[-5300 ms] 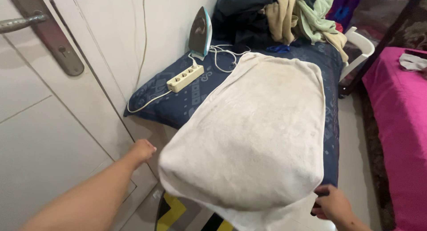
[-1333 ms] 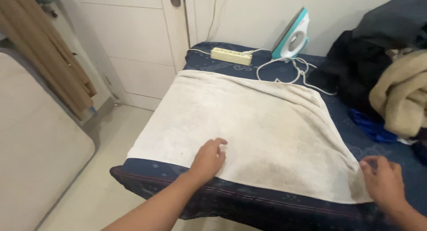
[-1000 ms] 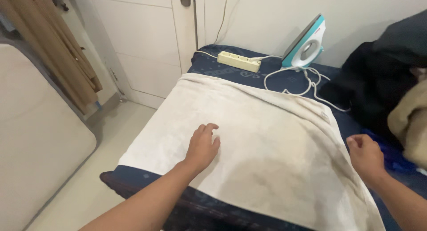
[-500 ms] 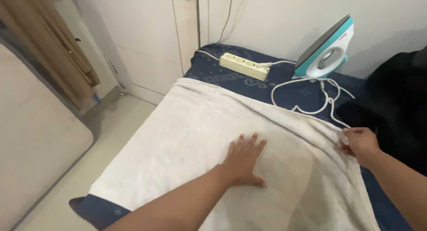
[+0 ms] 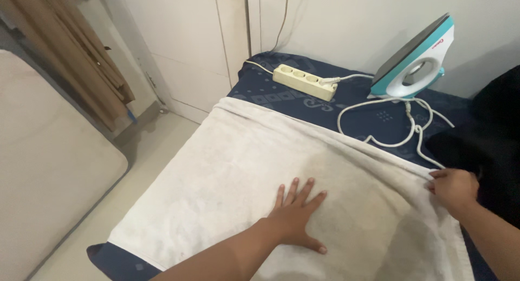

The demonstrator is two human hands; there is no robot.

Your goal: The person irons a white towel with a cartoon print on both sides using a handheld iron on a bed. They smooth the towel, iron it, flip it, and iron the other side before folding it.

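Note:
A cream towel (image 5: pixel 238 172) lies spread over a dark blue patterned cushion (image 5: pixel 281 94). My left hand (image 5: pixel 297 216) rests flat on the middle of the towel with fingers spread. My right hand (image 5: pixel 454 188) is closed on the towel's far right edge, pinching the cloth. A teal and white iron (image 5: pixel 416 69) stands upright at the back right, its white cord (image 5: pixel 395 126) looped on the cushion.
A cream power strip (image 5: pixel 304 82) lies at the back of the cushion near the white door (image 5: pixel 184 37). Dark clothing (image 5: pixel 487 145) is heaped at the right. Brown fabric (image 5: pixel 70 59) hangs at the left above a beige mattress (image 5: pixel 49 183).
Both hands moved up the towel from its near edge; the left now lies flat at its middle, and the right has taken hold of the far right edge.

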